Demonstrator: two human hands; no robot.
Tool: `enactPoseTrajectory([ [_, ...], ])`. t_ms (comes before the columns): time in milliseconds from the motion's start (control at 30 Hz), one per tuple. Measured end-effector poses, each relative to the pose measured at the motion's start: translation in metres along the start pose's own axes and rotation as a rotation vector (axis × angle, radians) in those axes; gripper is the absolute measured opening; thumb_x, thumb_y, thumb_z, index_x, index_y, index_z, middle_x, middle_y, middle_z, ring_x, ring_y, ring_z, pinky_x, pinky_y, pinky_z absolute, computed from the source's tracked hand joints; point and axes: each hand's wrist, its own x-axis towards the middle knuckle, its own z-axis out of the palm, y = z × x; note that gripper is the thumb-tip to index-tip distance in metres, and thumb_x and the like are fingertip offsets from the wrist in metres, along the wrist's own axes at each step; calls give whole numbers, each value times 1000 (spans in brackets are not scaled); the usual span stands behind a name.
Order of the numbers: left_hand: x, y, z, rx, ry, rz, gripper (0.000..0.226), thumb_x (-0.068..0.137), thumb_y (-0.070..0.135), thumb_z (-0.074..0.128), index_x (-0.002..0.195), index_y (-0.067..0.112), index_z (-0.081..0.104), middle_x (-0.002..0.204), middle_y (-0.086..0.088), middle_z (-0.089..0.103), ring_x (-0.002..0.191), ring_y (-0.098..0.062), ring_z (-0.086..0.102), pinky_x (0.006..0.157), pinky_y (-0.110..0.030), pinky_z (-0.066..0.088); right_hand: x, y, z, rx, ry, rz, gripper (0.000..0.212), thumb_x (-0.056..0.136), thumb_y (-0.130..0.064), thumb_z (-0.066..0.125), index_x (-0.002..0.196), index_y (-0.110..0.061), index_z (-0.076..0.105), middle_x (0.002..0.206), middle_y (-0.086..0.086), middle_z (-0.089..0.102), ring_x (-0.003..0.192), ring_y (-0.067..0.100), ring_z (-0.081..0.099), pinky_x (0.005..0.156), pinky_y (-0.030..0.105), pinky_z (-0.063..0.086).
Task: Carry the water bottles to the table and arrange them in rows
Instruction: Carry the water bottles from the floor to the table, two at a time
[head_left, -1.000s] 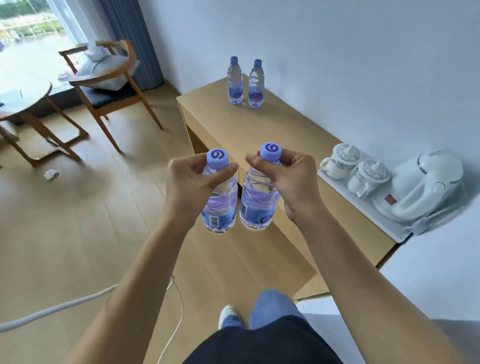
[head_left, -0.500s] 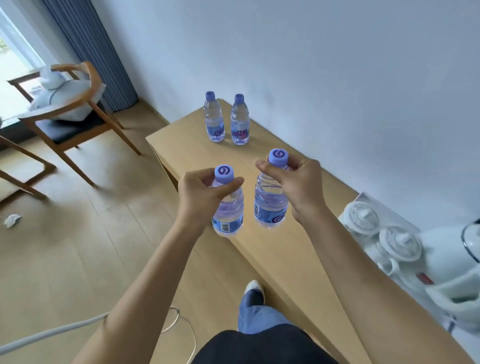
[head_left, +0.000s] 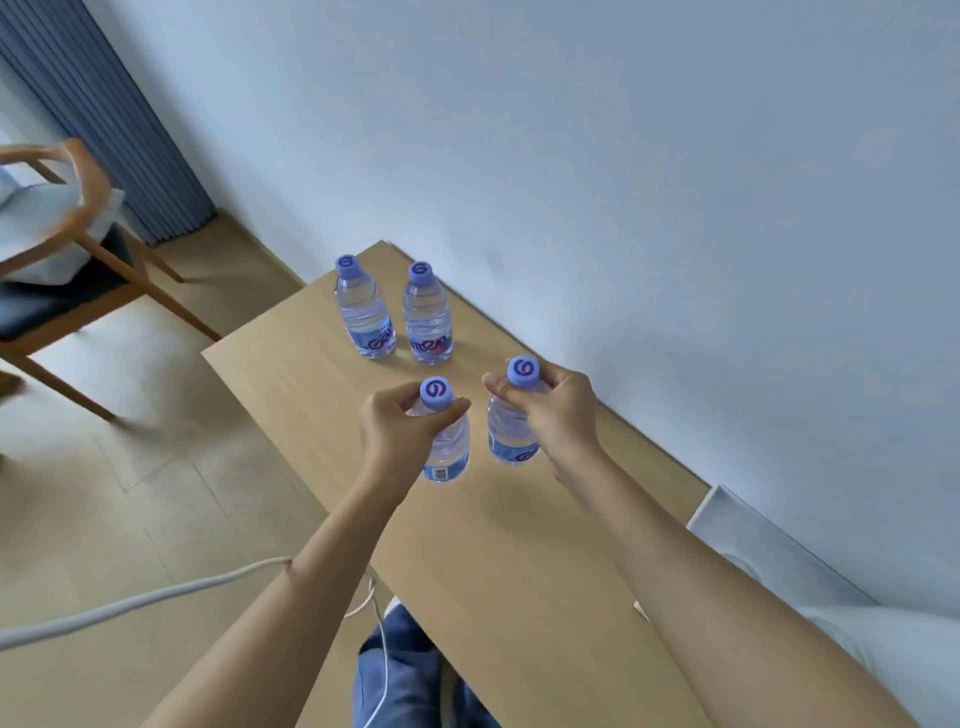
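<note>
- Left hand (head_left: 397, 431): fingers and thumb curled around the neck of a bottle just under its cap, holding it upright over the table (head_left: 519, 545).
- Left-held bottle (head_left: 448, 447): clear ribbed plastic, water inside, lilac cap with a dark swirl mark, blue band near the base carrying a barcode. Whether the base touches the tabletop cannot be told.
- Right hand (head_left: 558, 410): same pinch-and-wrap hold on a second bottle at the neck, thumb tip beside the cap.
- Right-held bottle (head_left: 509, 436): matching clear body and lilac cap, blue label with purple lettering, upright, just beside the left-held one with a narrow gap between them. Contact with the tabletop also cannot be told.
- Two standing bottles (head_left: 397, 317): same make, upright on the table's far end, side by side and close together, near the wall (head_left: 623, 182).
- The held pair sits nearer the person than the standing pair, roughly parallel to it.
- Table: light wood top, long edge against the wall.
- Surroundings: wooden chair (head_left: 78, 249) at left, white cable (head_left: 130, 605) across the floor.
</note>
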Motion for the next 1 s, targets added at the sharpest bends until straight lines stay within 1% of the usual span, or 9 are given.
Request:
enactPoseTrajectory([
  [100,24,-6,14,10,-29,-22,15,69,22,88,78,20,76,65,14,68,61,0,57,61,-15,46,20,8,4,10,23,43,23,67,-33,91,76,-27,70,84,-7,74,78,7,64,79,24,54],
  [233,50,-12,26,14,-50,-21,15,68,20,88,74,17,74,60,15,65,56,2,53,55,-7,42,39,14,8,43,72,83,24,68,-28,91,79,-29,70,79,-14,71,69,-3,63,69,10,51],
  [333,68,-13,30,13,-74,-11,14,69,16,87,72,17,73,60,15,67,55,4,52,54,-6,42,52,15,13,28,90,79,24,68,-26,91,79,-30,70,77,-13,72,65,-10,62,66,7,50],
  [467,83,-15,33,14,-118,17,13,70,15,86,74,16,73,65,9,69,60,1,55,59,-9,45,63,18,19,13,109,78,27,68,-27,91,86,-32,70,85,-15,73,77,-5,66,78,14,54],
  [567,92,-14,35,26,-146,38,13,72,15,85,77,19,73,67,11,70,62,4,59,60,-9,46,70,18,22,-3,136,65,26,69,-30,90,84,-34,70,82,-18,73,76,-9,66,79,17,55],
  [667,98,-14,35,90,-181,52,15,74,16,82,82,18,70,74,4,70,66,0,60,62,-14,49,73,21,25,-40,161,53,23,71,-28,89,85,-26,71,85,-11,74,84,6,70,83,27,57],
  [767,98,-18,31,147,-175,17,21,75,15,80,85,28,66,84,4,67,76,-4,62,68,-20,48,72,21,26,-82,149,54,28,74,-24,87,94,-17,69,94,-5,73,92,17,69,86,33,56],
  [900,96,-14,26,208,-242,5,33,77,23,81,106,24,66,102,4,68,93,-10,64,82,-27,52,69,11,19,-191,83,29,52,77,-26,84,123,-27,59,117,-14,58,107,5,55,91,21,46],
  [1000,92,0,24,282,-240,115,40,79,27,79,116,20,64,116,6,65,109,-10,58,92,-25,45,61,-2,8,-221,79,-30,57,80,-27,82,130,-31,54,128,-17,47,116,-5,38,86,0,30],
])
